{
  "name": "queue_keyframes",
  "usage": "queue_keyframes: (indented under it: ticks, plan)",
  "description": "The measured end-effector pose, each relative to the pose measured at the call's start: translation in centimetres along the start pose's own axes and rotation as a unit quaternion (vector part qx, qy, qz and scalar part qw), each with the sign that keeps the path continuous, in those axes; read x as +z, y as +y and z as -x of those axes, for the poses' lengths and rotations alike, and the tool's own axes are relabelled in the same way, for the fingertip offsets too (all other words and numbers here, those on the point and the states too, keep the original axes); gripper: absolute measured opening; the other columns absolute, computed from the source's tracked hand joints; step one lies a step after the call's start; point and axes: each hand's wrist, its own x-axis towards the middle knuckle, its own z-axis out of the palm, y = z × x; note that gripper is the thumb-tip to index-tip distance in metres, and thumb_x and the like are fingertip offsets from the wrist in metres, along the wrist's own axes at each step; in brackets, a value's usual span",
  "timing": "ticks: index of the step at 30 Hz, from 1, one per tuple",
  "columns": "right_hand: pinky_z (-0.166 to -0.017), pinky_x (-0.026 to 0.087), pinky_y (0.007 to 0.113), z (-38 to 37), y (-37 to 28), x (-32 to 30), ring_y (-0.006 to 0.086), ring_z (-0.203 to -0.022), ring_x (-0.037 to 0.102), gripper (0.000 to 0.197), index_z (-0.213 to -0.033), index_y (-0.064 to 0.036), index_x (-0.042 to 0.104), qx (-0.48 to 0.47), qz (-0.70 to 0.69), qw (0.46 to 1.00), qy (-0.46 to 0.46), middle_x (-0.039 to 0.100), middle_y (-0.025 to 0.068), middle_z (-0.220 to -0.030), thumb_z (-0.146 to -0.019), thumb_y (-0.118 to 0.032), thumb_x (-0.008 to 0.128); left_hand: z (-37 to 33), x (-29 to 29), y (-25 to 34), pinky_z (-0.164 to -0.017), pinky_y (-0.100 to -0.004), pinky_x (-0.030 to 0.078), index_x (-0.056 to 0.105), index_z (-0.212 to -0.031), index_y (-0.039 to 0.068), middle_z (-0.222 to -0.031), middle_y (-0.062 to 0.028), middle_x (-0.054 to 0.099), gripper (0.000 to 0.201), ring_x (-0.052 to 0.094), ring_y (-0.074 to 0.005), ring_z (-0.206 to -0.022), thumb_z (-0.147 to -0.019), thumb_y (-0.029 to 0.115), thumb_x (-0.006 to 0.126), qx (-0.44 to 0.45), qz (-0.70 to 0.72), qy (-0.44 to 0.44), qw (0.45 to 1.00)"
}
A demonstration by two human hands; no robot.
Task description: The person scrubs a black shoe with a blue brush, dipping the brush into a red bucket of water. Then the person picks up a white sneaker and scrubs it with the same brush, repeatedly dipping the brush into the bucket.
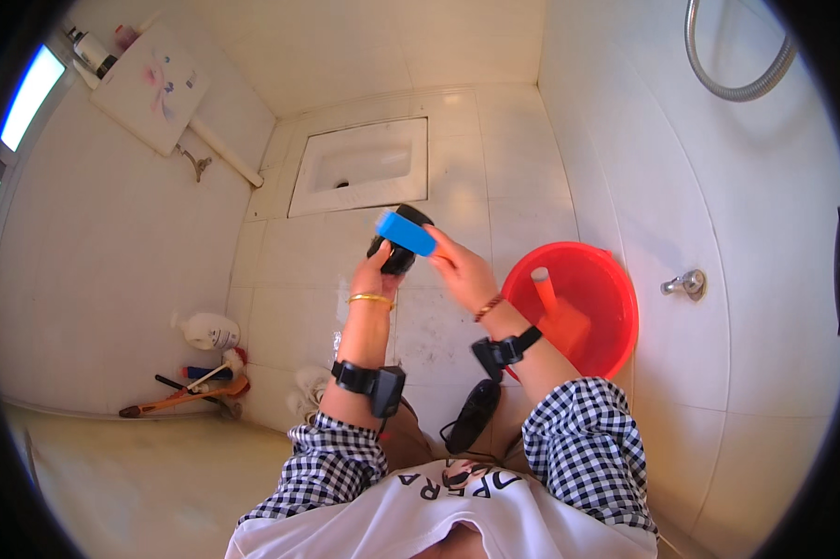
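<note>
My left hand [381, 275] is wrapped round a black shoe [414, 216], holding it up over the tiled floor. Part of the shoe is covered by a blue brush [409, 233], so its full shape does not show. The brush is gripped in my right hand [464, 272] and lies against or just above the shoe; I cannot tell whether they touch. Below my hands, near my legs, is another black shoe [473, 415]. To the right of my right forearm stands a red basin [628, 298] with an orange-red scoop [565, 331] inside it.
A white squat toilet [308, 191] is set in the floor ahead. At left are a white jug [211, 332], several brushes [201, 393] and pale shoes [306, 391]. A cistern [150, 84] hangs on the left wall; a tap [686, 283] and shower hose [746, 91] are on the right.
</note>
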Motion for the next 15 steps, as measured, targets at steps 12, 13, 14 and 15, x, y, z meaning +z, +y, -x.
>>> queue_keyframes:
  ticks: [12,13,14,15]
  plan:
    - [-0.078,0.047,0.027,-1.7,1.0,0.5,0.0164,-0.086,0.06,0.043,-0.131,-0.0154,0.046,0.087,-0.06,0.994,0.024,0.064,0.0098,-0.099,-0.089,-0.014,0.055,1.0,-0.1,1.4,-0.094,-0.05,0.043,0.053,-0.111,0.008,-0.112,-0.013,0.061,0.035,0.059,-0.0326,-0.102,-0.094,0.037,0.046,-0.021,0.054,0.029,0.998]
    - [-0.078,0.047,0.027,-1.3,1.5,0.2,0.016,-0.085,0.06,0.043,-0.131,-0.0154,0.046,0.059,-0.098,0.993,0.011,0.064,0.0092,-0.099,-0.089,-0.013,0.055,1.1,0.0,1.5,-0.094,-0.0497,0.043,0.053,-0.112,0.008,-0.112,-0.0129,0.061,0.035,0.059,-0.0327,-0.103,-0.094,0.037,0.045,-0.033,0.077,0.041,0.996]
    - [-0.076,0.047,0.028,-1.0,2.2,-0.8,0.0183,-0.086,0.061,0.042,-0.13,-0.0161,0.047,0.116,-0.05,0.991,0.031,0.064,0.0102,-0.099,-0.089,-0.015,0.055,1.1,0.1,1.7,-0.094,-0.0495,0.044,0.053,-0.112,0.008,-0.111,-0.0129,0.061,0.035,0.059,-0.0328,-0.103,-0.094,0.037,0.045,-0.035,0.096,0.047,0.994]
    - [-0.075,0.048,0.029,-0.5,2.8,-2.2,0.0207,-0.086,0.062,0.041,-0.129,-0.0168,0.048,0.139,-0.018,0.989,0.045,0.064,0.0112,-0.099,-0.088,-0.016,0.056,1.4,-0.1,1.9,-0.092,-0.0495,0.045,0.052,-0.112,0.008,-0.111,-0.0125,0.061,0.035,0.06,-0.0323,-0.101,-0.094,0.037,0.045,-0.035,0.099,0.038,0.994]
